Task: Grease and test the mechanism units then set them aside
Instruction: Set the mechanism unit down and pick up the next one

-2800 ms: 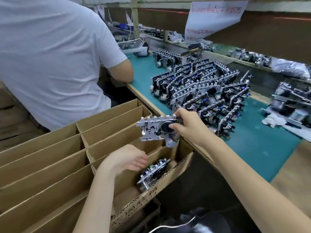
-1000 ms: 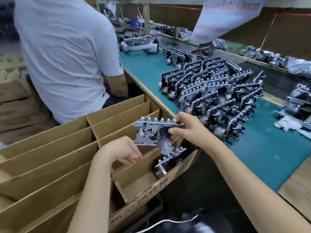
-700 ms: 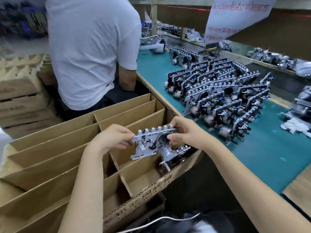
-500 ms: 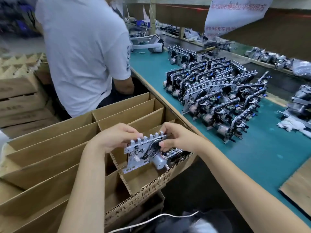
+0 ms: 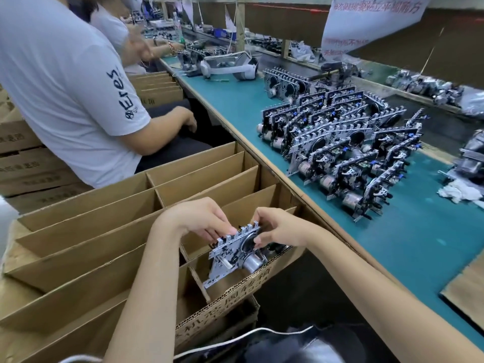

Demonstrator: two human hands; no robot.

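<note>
The white T-shirt sleeve [image 5: 119, 93] of the person sitting to the left carries dark lettering that reads "Eres", with a small logo and smaller letters below it that are too fine to read. A white banner [image 5: 372, 19] hangs over the bench with Chinese characters, blue on the top line and red beneath, partly cut off by the frame. The front wall of the cardboard box [image 5: 91, 260] is printed with Chinese characters, among them 周转箱; the digits under them are too skewed to read. The stacked cartons [image 5: 18, 142] at far left carry blurred print.

Both hands hold one mechanism unit [image 5: 235, 255]. The left hand [image 5: 199, 221] has its fingers curled down onto the toothed upper edge at the unit's left end. The right hand [image 5: 280, 229] pinches the right end, with its thumb against the dark round part. The unit is tilted, its lower corner dipping into the nearest right compartment of the box and its silver motor facing the front wall.

Rows of units [image 5: 340, 142] stand upright on the green bench [image 5: 406, 244]. A white headset [image 5: 230, 66] lies beyond them and a white rag [image 5: 455, 192] to their right.
</note>
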